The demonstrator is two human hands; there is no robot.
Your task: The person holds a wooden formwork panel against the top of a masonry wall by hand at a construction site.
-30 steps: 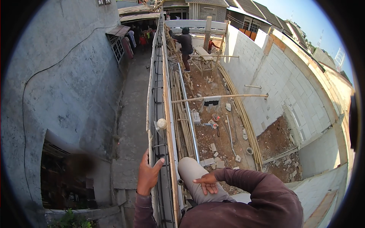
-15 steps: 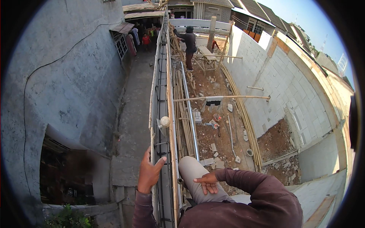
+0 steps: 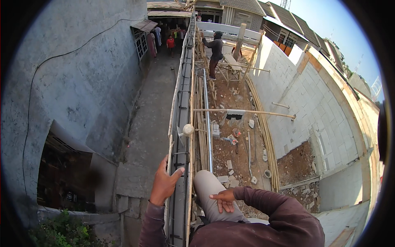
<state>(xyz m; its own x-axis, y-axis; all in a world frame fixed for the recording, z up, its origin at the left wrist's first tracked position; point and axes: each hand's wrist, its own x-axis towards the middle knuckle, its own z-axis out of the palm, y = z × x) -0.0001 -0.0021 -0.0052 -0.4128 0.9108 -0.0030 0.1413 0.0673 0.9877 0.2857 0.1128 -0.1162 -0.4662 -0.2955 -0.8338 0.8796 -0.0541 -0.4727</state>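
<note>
My left hand (image 3: 165, 183) rests over the top edge of the left formwork board (image 3: 173, 116). Its fingers lie on the outer side, and the thumb sticks out apart over the narrow channel. Dark reinforcing bars (image 3: 180, 153) run along inside that channel. Just ahead of the hand sits a trowel (image 3: 188, 130) with a pale round handle end and a grey blade, touched by neither hand. On my grey-trousered thigh (image 3: 208, 187) lies my right hand (image 3: 224, 200), palm down, fingers spread, holding nothing.
Left and below runs a concrete alley (image 3: 152, 111), where a person in red (image 3: 170, 42) stands. On the right, bamboo poles (image 3: 265, 136), a crossing pole (image 3: 263, 112) and rubble lie within a block wall (image 3: 306, 99). A person in dark clothes (image 3: 215, 51) stands by the formwork's far end.
My view has turned slightly, so the far scene sits further right and lower in the picture. Both hands stay where they were, on the board and on the thigh.
</note>
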